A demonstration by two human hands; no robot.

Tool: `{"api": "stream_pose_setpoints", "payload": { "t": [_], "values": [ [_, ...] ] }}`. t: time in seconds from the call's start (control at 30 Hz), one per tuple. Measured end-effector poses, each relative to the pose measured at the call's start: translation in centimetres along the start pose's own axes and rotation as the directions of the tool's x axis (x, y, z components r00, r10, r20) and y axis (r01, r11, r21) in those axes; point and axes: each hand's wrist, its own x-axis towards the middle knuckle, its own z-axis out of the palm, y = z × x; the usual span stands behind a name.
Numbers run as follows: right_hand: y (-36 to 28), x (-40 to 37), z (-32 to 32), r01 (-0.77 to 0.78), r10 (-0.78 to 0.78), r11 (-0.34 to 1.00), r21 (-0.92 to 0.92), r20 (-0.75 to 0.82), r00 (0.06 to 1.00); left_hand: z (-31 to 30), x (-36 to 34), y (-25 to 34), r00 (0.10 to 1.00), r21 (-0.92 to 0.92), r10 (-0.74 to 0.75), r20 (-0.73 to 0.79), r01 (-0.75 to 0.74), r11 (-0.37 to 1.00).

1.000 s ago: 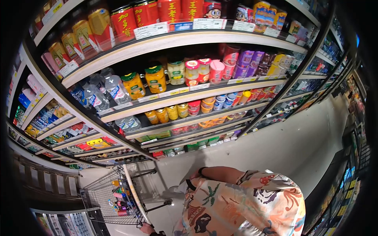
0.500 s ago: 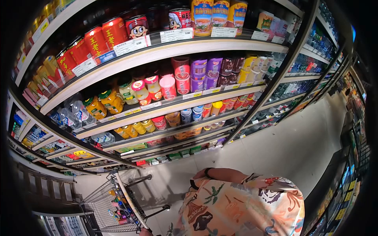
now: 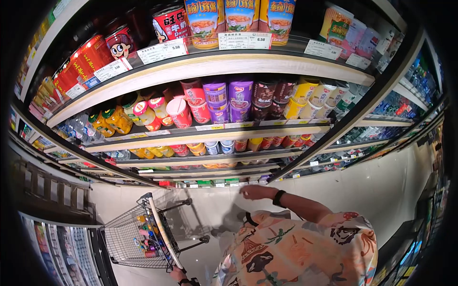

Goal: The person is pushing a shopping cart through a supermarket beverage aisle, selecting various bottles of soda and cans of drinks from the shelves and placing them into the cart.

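Note:
At the lower end of the pale handle of a wire shopping cart [image 3: 106,248], my left hand [image 3: 178,274] is closed round the handle, with a dark band at its wrist. My right hand [image 3: 251,192] is held out over the floor below the shelves, its fingers curled and nothing visible in them. A black band circles the right wrist. Several small colourful packages [image 3: 149,238] lie in the cart. Ahead, the shelves hold red cans [image 3: 88,59], blue and yellow porridge cans [image 3: 240,18], purple cans [image 3: 240,97] and jars with yellow contents [image 3: 117,120].
A patterned shirt [image 3: 286,248] fills the bottom centre. Pale floor [image 3: 353,178] extends along the aisle to the right. Bottled drinks [image 3: 381,102] stand on the right-hand shelves. Another shelf or cooler [image 3: 64,252] is at the lower left, and dark display units [image 3: 405,248] line the lower right.
The upper shelf's cans look larger and the shelves sit differently in view. My right hand has come out from beside the shirt, forearm extended. More of my left hand shows at the cart handle.

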Motion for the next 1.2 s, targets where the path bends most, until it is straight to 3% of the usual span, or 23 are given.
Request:
{"api": "stream_pose_setpoints", "payload": {
  "t": [0.03, 0.07, 0.1, 0.13, 0.17, 0.23, 0.27, 0.33, 0.4, 0.43, 0.47, 0.53, 0.6, 0.67, 0.73, 0.8, 0.87, 0.93, 1.03, 1.07, 1.13, 1.17, 1.2],
  "values": [
    [-3.4, -1.7, -3.1, 0.272, -0.321, 0.929, -0.250, -0.181, 0.930, 0.7, -2.4, 1.1, 0.991, 0.085, 0.100, -0.088, -0.092, 0.992],
    [-6.7, -3.6, -5.7, 0.452, -0.610, 0.789, -0.416, -0.447, 0.654, 2.0, -3.1, -0.4, 0.992, 0.086, 0.089, -0.094, -0.081, 0.993],
    [-10.9, -6.2, -9.0, 0.413, -0.688, 0.724, -0.553, -0.536, 0.489, 3.4, -4.0, -1.3, 0.978, 0.147, 0.161, -0.135, -0.141, 0.979],
    [-14.2, -8.6, -11.9, 0.324, -0.693, 0.719, -0.615, -0.598, 0.402, 4.3, -5.0, -2.5, 0.957, 0.210, 0.235, -0.171, -0.197, 0.958],
    [-15.9, -9.9, -15.0, 0.338, -0.768, 0.638, -0.692, -0.603, 0.214, 4.1, -7.9, -0.1, 0.979, 0.039, 0.114, -0.170, -0.108, 0.993],
    [-20.9, -13.6, -20.1, 0.145, -0.822, 0.563, -0.814, -0.570, -0.009, 6.2, -9.2, -2.6, 0.984, 0.016, 0.120, -0.132, -0.119, 0.993],
    [-22.5, -14.7, -22.1, 0.019, -0.867, 0.496, -0.868, -0.497, -0.032, 7.0, -9.9, -4.2, 0.987, -0.009, 0.129, -0.100, -0.131, 0.991],
    [-24.4, -15.7, -23.7, -0.134, -0.828, 0.548, -0.825, -0.558, 0.047, 8.2, -12.6, -5.2, 0.976, -0.088, 0.089, -0.199, -0.109, 0.990],
    [-24.8, -15.7, -24.6, -0.273, -0.785, 0.553, -0.787, -0.602, 0.147, 10.7, -14.6, -7.2, 0.947, -0.072, 0.096, -0.307, -0.124, 0.990],
    [-24.7, -15.7, -24.9, -0.309, -0.744, 0.552, -0.775, -0.625, 0.236, 11.1, -15.4, -7.8, 0.955, -0.107, -0.034, -0.294, 0.002, 0.994],
    [-24.3, -15.6, -25.4, -0.348, -0.698, 0.542, -0.765, -0.640, 0.321, 11.7, -16.6, -8.4, 0.950, -0.122, -0.057, -0.306, 0.020, 0.992],
    [-24.2, -15.7, -25.8, -0.351, -0.748, 0.499, -0.792, -0.598, 0.287, 12.6, -19.3, -9.2, 0.942, -0.131, -0.164, -0.293, 0.131, 0.983],
    [-24.1, -15.9, -25.3, -0.329, -0.749, 0.506, -0.798, -0.595, 0.292, 11.2, -23.5, -5.6, 0.927, -0.172, -0.182, -0.328, 0.131, 0.976],
    [-24.8, -17.0, -24.2, -0.361, -0.733, 0.509, -0.782, -0.613, 0.295, 11.6, -25.7, -5.6, 0.868, -0.109, -0.342, -0.361, 0.325, 0.940],
    [-24.2, -17.3, -23.6, -0.340, -0.756, 0.520, -0.783, -0.608, 0.243, 11.5, -28.4, -5.9, 0.870, -0.205, -0.364, -0.332, 0.310, 0.928],
    [-23.8, -17.6, -22.5, -0.304, -0.807, 0.497, -0.813, -0.561, 0.185, 10.9, -31.5, -5.7, 0.871, -0.295, -0.389, -0.301, 0.303, 0.906],
    [-23.7, -18.1, -21.0, -0.248, -0.807, 0.520, -0.817, -0.565, 0.172, 9.6, -33.1, -4.7, 0.885, -0.353, -0.442, -0.146, 0.370, 0.859],
    [-23.6, -18.5, -20.1, -0.183, -0.932, 0.355, -0.917, -0.362, 0.006, 10.3, -35.3, -5.3, 0.875, -0.368, -0.449, -0.184, 0.362, 0.856],
    [-23.2, -19.5, -18.2, -0.061, -0.953, 0.281, -0.958, -0.271, -0.136, 10.1, -38.5, -5.7, 0.891, -0.392, -0.394, -0.224, 0.288, 0.874],
    [-23.2, -19.9, -17.2, -0.054, -0.956, 0.272, -0.961, -0.264, -0.131, 9.8, -39.4, -5.6, 0.909, -0.418, -0.346, -0.233, 0.228, 0.879],
    [-23.3, -20.6, -14.9, 0.349, -0.840, 0.363, -0.864, -0.466, -0.278, 9.0, -41.1, -4.9, 0.903, -0.384, -0.380, -0.198, 0.285, 0.878],
    [-23.5, -21.4, -13.2, 0.433, -0.775, 0.403, -0.806, -0.553, -0.308, 8.4, -42.0, -4.8, 0.901, -0.335, -0.400, -0.167, 0.330, 0.883],
    [-24.4, -22.2, -11.0, 0.660, -0.643, 0.433, -0.614, -0.723, -0.251, 8.2, -42.6, -4.7, 0.900, -0.325, -0.406, -0.160, 0.340, 0.882]
  ]
}}
